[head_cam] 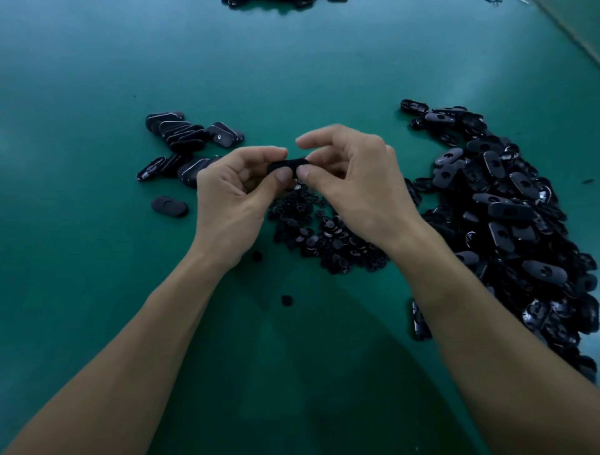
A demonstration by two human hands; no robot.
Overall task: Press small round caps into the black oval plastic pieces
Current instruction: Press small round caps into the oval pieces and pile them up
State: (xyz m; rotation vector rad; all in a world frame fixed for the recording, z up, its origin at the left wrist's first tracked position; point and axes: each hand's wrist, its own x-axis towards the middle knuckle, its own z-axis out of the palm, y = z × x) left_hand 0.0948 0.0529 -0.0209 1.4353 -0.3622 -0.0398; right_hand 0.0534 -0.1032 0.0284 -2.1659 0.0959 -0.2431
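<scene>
Black, matte and oval, the piece [287,165] is sitting above the caps pile [324,233], pinched at its ends by the left hand [233,191] and right hand [354,182], thumbs pressing its near edge, over the green table [97,81].

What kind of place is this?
Likely a factory assembly bench: a green table holds a heap of black oval pieces and a pile of round caps.

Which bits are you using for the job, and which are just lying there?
In the job: left hand, right hand, held oval piece, pile of round caps, heap of oval pieces.
Lying about: stray cap, dark pieces at the far edge.
</scene>
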